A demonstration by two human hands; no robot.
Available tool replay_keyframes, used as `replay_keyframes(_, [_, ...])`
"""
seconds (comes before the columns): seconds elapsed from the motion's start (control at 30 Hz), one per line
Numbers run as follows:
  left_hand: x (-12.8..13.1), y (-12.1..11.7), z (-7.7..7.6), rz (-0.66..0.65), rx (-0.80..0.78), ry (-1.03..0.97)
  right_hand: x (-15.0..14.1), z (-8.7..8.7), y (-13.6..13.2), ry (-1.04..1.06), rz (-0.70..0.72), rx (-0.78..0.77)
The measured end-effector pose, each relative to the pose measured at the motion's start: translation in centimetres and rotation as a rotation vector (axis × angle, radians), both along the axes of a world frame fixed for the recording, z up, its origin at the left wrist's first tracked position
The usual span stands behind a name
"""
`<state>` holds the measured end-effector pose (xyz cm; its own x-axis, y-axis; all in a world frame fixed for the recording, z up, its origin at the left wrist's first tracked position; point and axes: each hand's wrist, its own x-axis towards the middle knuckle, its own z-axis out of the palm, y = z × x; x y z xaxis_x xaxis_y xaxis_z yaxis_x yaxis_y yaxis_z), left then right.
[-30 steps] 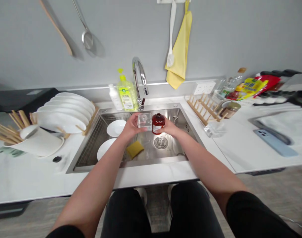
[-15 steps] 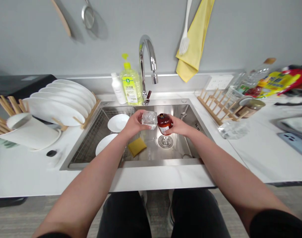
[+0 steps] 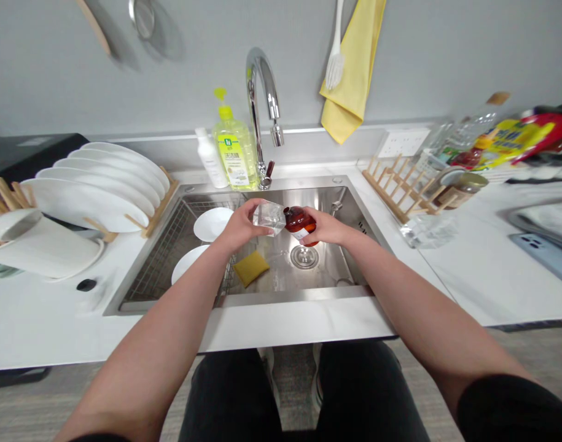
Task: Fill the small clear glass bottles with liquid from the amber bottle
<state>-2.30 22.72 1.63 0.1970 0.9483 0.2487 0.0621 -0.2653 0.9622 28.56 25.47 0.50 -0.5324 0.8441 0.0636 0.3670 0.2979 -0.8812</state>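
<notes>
Over the sink (image 3: 285, 299), my left hand (image 3: 244, 226) is closed around a clear square glass (image 3: 269, 218), tipped toward the right. My right hand (image 3: 324, 227) grips a dark amber bottle (image 3: 301, 224) with a white label. The bottle leans left, its uncapped neck right at the glass's rim; whether they touch I cannot tell. Beneath them are the drain (image 3: 304, 257) and a folded yellow sponge cloth (image 3: 251, 268) on the sink floor. Two white dishes (image 3: 213, 224) sit in the wire rack (image 3: 158, 261) on the sink's left side.
Behind the sink rise a chrome faucet (image 3: 262, 92), a dish soap bottle (image 3: 234, 150) and a white bottle (image 3: 210, 158). White plates (image 3: 91, 190) stand in a rack at left, near a utensil holder (image 3: 54, 245). At right are a wooden rack (image 3: 398, 190), a jar (image 3: 465, 187) and a phone (image 3: 543, 255).
The amber bottle has tilted from nearly upright toward the left, and its neck has come up to the glass. The glass has tipped toward the bottle. The whole view has shifted slightly.
</notes>
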Motion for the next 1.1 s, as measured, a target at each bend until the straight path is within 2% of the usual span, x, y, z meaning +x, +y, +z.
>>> replay_keyframes(0.3, [-0.19,-0.01,0.03,0.015,-0.036,0.038,0.01,-0.45,0.1,-0.026,-0.002,0.016])
replay_keyframes(0.53, [-0.44,-0.04,0.33,0.015,-0.057,0.077,-0.09,0.01,-0.16,-0.054,-0.026,0.007])
replay_keyframes(0.8, [-0.56,0.71,-0.44,0.014,0.005,0.02,-0.08,0.09,-0.28,-0.097,-0.004,0.023])
replay_keyframes(1.1, [-0.46,0.4,0.1,0.025,-0.017,-0.001,-0.02,0.15,-0.28,-0.104,0.009,0.018])
